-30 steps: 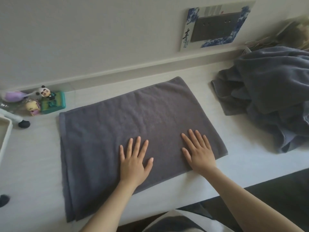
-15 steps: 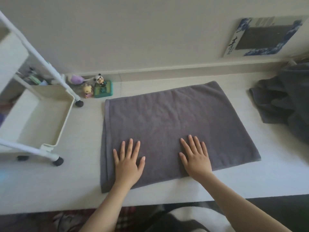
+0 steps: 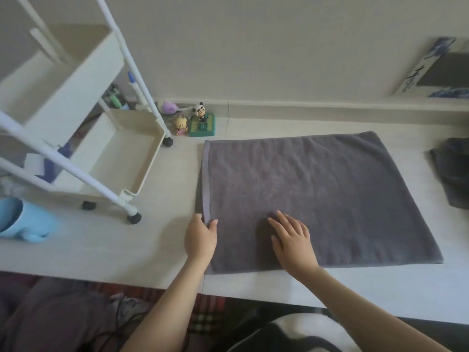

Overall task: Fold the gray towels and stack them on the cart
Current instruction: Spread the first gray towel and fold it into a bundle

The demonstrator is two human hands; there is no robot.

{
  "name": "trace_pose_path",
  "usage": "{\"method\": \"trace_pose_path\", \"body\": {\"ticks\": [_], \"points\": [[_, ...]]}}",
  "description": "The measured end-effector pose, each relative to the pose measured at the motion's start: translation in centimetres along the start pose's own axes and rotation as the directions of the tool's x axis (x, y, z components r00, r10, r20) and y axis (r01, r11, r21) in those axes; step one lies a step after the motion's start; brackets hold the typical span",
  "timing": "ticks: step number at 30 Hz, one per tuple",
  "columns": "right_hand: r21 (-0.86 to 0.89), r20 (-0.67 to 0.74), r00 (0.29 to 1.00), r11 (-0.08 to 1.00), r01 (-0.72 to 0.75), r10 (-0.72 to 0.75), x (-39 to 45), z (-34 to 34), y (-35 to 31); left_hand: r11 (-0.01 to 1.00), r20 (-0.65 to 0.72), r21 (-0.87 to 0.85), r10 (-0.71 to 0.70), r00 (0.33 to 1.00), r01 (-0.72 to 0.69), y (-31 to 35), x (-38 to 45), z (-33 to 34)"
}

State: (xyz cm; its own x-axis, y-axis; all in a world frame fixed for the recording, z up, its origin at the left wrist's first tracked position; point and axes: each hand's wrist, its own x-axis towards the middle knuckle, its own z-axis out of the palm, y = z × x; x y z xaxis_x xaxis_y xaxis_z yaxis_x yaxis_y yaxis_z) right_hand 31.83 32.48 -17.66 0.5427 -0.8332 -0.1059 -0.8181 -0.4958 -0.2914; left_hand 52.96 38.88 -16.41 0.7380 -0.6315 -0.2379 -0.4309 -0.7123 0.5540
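A gray towel [image 3: 317, 189], folded into a flat rectangle, lies on the white table [image 3: 162, 250]. My left hand [image 3: 200, 237] is at the towel's left edge near the front corner, thumb on top and fingers under the hem, pinching it. My right hand [image 3: 291, 240] lies flat on the towel's front part with straight fingers. A pile of unfolded gray towels [image 3: 451, 174] shows at the right edge. The white cart [image 3: 101, 153] with empty cream trays stands on the table at the left.
Small figurines and a green box [image 3: 201, 125] sit by the wall behind the cart's wheel. A light blue cup [image 3: 22, 219] lies at the far left. A blue-and-white framed panel [image 3: 436, 72] leans on the wall at the right.
The view has swung left, bringing the cart into sight. My left hand slid from flat on the towel to its left edge and took hold of the hem. My right hand shifted left.
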Motion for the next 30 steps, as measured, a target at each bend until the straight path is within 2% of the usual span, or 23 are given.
{"method": "trace_pose_path", "body": {"ticks": [3, 5, 9, 12, 17, 23, 26, 27, 30], "points": [[0.022, -0.077, 0.997, 0.999, 0.023, -0.021, 0.2, -0.3, -0.5, 0.988, -0.125, -0.093, 0.112, 0.986, -0.124, 2.0, -0.6, -1.0], [0.031, -0.107, 0.994, 0.999, 0.029, -0.026, 0.5, -0.7, -0.3, 0.985, -0.208, -0.085, 0.131, 0.969, -0.152, 2.3, 0.0, -1.6], [-0.065, 0.047, 0.998, 0.997, 0.040, -0.037, 0.3, 0.0, -0.5, 0.986, -0.099, 0.139, 0.107, 0.989, -0.093, -0.6, 1.4, -0.5], [-0.150, 0.130, 0.991, 0.987, 0.049, -0.030, 0.2, 1.0, -0.3, 0.962, -0.092, 0.247, 0.140, 0.986, -0.113, -1.3, 1.0, 0.5], [-0.202, 0.075, 0.995, 0.976, 0.078, -0.064, 0.6, 0.9, -0.3, 0.963, -0.129, 0.250, 0.139, 0.982, -0.104, -1.7, 1.1, 0.3], [-0.204, 0.094, 0.995, 0.977, 0.056, -0.038, 1.2, 1.5, -0.3, 0.973, -0.122, 0.230, 0.052, 0.991, -0.022, -1.1, 1.8, 0.3], [-0.191, 0.086, 0.995, 0.979, 0.067, -0.052, 1.9, 1.7, -0.7, 0.959, -0.179, 0.283, 0.091, 0.980, -0.037, -0.6, 2.2, 0.9], [-0.198, 0.090, 0.995, 0.978, 0.066, -0.048, 2.1, 1.7, -0.8, 0.956, -0.193, 0.293, 0.075, 0.978, -0.015, -0.4, 2.4, 1.0], [-0.190, 0.107, 0.994, 0.980, 0.058, -0.038, 2.3, 1.9, -0.9, 0.972, -0.112, 0.221, -0.054, 0.992, 0.078, 0.4, 3.0, 0.4]]}}
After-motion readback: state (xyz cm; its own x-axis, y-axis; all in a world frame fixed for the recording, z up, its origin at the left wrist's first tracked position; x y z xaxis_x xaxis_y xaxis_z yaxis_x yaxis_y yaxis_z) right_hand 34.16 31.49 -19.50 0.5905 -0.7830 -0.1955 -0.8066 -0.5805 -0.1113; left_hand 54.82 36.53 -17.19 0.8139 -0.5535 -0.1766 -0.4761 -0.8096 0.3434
